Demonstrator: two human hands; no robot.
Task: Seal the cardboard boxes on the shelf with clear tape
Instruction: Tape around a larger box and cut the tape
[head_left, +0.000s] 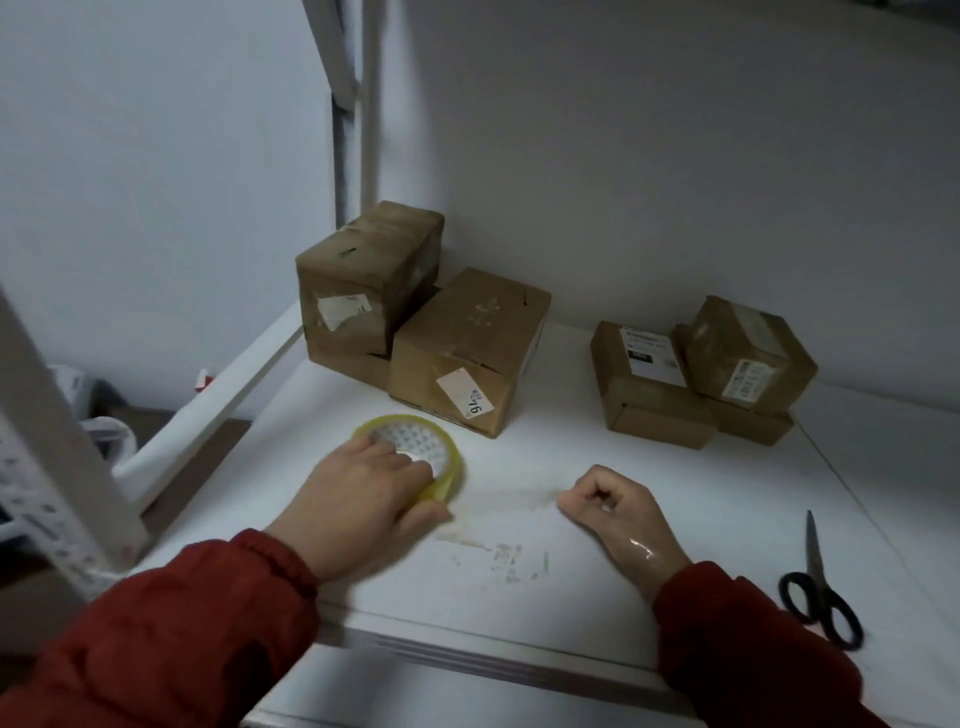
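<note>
Left hand (363, 499): lies over the tape (444, 483), fingers across its top and reaching into the core, thumb against the near rim, gripping it.
Right hand (618, 512): curled in a loose fist on the shelf (571, 447), knuckles up, nothing visible in it (a glossy patch shows near the wrist).
Tape: a yellowish roll lying flat on the shelf, just in front of the left boxes.
Left boxes (467, 348): three in the back left corner, one stacked on another, the third touching them in front, with a label reading 76.
Right boxes (644, 384): three, well apart from the left ones, one tilted on a flatter one.
Scissors (821, 587): black handles, blades together, near the right front edge, apart from the right hand.
Sleeves (182, 639): red.
</note>
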